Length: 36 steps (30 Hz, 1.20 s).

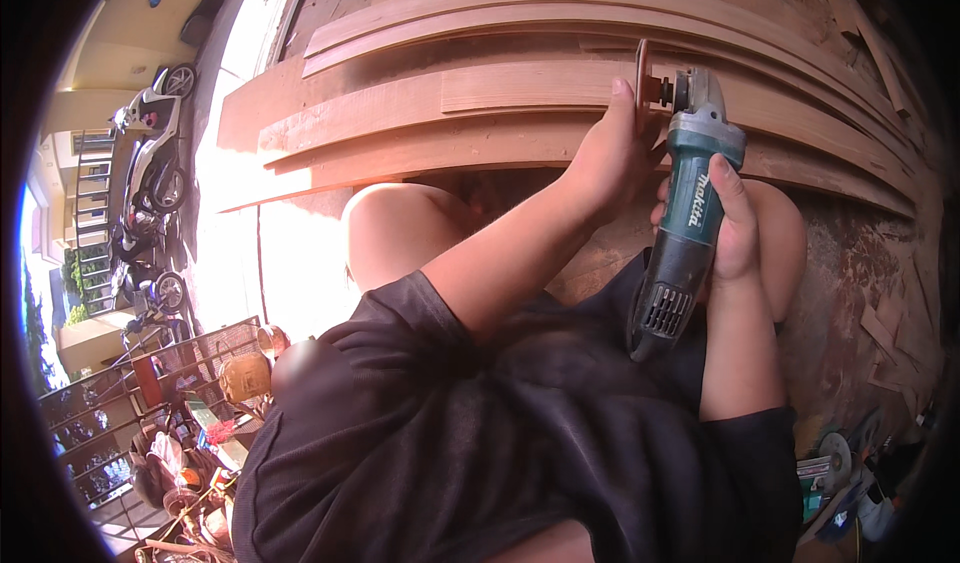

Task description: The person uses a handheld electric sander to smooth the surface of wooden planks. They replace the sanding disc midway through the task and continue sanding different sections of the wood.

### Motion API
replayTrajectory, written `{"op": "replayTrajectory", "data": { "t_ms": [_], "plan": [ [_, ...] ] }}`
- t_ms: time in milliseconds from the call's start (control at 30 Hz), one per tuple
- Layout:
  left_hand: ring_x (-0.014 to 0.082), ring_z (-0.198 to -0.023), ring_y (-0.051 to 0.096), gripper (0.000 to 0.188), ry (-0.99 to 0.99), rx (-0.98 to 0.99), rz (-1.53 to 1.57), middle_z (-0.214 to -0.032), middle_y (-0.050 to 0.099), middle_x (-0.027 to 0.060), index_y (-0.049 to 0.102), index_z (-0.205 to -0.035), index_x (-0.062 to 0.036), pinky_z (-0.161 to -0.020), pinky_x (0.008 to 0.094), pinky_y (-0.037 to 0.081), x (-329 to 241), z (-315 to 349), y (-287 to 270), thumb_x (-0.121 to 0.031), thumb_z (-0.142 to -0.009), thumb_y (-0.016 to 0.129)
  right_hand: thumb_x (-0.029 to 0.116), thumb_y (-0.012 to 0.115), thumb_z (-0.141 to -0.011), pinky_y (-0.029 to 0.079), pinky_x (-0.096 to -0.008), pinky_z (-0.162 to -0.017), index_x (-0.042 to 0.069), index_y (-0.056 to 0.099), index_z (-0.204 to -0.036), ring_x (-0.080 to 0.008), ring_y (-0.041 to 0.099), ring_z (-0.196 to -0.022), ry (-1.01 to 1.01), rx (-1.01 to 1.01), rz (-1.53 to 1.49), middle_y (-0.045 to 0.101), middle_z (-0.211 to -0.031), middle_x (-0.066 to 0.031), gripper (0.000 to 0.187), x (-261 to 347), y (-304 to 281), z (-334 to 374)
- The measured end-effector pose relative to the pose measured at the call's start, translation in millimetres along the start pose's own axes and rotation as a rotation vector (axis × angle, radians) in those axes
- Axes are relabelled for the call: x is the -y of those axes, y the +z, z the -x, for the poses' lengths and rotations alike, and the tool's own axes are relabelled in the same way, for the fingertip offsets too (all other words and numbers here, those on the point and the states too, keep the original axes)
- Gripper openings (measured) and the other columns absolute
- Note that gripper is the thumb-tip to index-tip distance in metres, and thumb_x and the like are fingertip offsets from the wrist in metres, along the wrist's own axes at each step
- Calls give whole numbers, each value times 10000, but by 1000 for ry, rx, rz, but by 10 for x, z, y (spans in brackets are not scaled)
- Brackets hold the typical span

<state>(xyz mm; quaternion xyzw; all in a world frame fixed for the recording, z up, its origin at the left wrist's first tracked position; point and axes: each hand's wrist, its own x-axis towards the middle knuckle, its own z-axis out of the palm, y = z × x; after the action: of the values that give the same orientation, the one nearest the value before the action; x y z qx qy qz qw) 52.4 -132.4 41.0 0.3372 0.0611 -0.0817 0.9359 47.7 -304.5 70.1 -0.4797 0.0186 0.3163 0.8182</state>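
In front of me an angle grinder (690,203), with a teal and black body and a grey metal head, is held up with its head pointing away. My right hand (738,228) wraps round the body from the right side. A thin reddish-brown disc (643,68) sits on the spindle, its edge turned toward me. My left hand (618,148) grips the disc's near part, thumb along its left face; the other fingers are mostly hidden. Just beyond the tool lie long wooden boards (370,113), stacked and overlapping from left to right.
Thin wood offcuts (890,328) lie on the stained floor at right. Tools and a round disc (835,453) are piled at lower right. A metal-mesh rack (215,348), a yellowish container (245,376) and mixed clutter stand at lower left. Motorbikes (150,173) are parked farther left.
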Motion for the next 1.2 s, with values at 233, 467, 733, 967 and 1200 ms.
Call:
{"op": "replayTrajectory", "data": {
  "t_ms": [233,467,733,967,1200],
  "plan": [
    [239,-1292,533,701,281,356,-672,-1368,601,189,395,-1541,102,-1076,369,448,-873,911,675,-419,-1103,561,552,574,-1038,611,-323,-693,-7,631,-1159,-212,731,-798,-214,-258,180,705,-950,-127,574,294,-32,134],
    [239,-1218,551,678,388,851,-172,-1303,605,175,429,-1487,86,-1020,368,459,-827,1393,1141,-433,-1080,589,628,525,-1042,607,-414,-780,-57,583,-1227,-309,698,-929,1,0,-173,675,-1075,-202,712,233,-498,176],
    [240,-1133,571,653,330,871,-110,-1229,610,159,469,-1425,66,-955,367,472,-673,1428,1172,-450,-1055,622,613,497,-1061,614,-404,-764,-54,566,-1234,-315,698,-926,-29,56,-145,662,-1091,-202,693,192,-599,221],
    [240,-1059,588,633,271,957,-53,-1163,614,145,503,-1371,50,-899,366,482,-469,1385,1275,-465,-1033,650,628,491,-1052,619,-395,-766,-66,557,-1239,-304,705,-888,-120,16,-134,662,-1078,-210,722,156,-571,252],
    [241,-984,605,613,234,981,-62,-1098,618,130,538,-1316,33,-842,366,493,-496,1390,1276,-479,-1011,679,669,491,-1032,603,-391,-785,-80,561,-1258,-309,698,-903,-113,-33,-119,665,-1115,-214,785,133,-608,228]
  ]
}}
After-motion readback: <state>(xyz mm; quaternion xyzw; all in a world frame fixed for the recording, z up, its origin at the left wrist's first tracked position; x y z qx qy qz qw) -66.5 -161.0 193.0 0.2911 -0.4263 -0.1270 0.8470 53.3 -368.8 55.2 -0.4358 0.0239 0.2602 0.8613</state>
